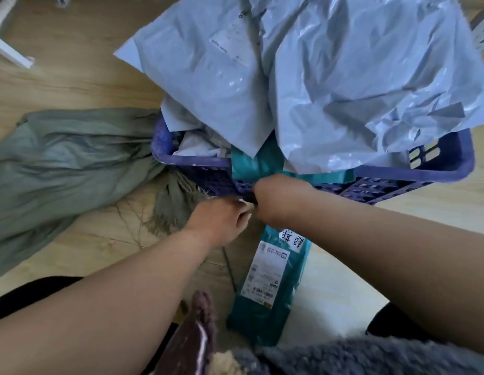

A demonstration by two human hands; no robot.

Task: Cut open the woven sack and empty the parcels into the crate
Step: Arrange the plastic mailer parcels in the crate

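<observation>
Purple crate — two teal parcels; two hands closed together, grip unclear.

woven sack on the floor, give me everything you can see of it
The woven sack is dull grey-green, of a coarse woven plastic look. It lies flat and crumpled on the wooden floor, left of the purple crate, looking mostly emptied. Its end nearest the crate is bunched, then fans out into a frayed fringe with loose strands trailing over the floor. That end lies against the crate's near-left corner. Neither hand touches it.
</observation>
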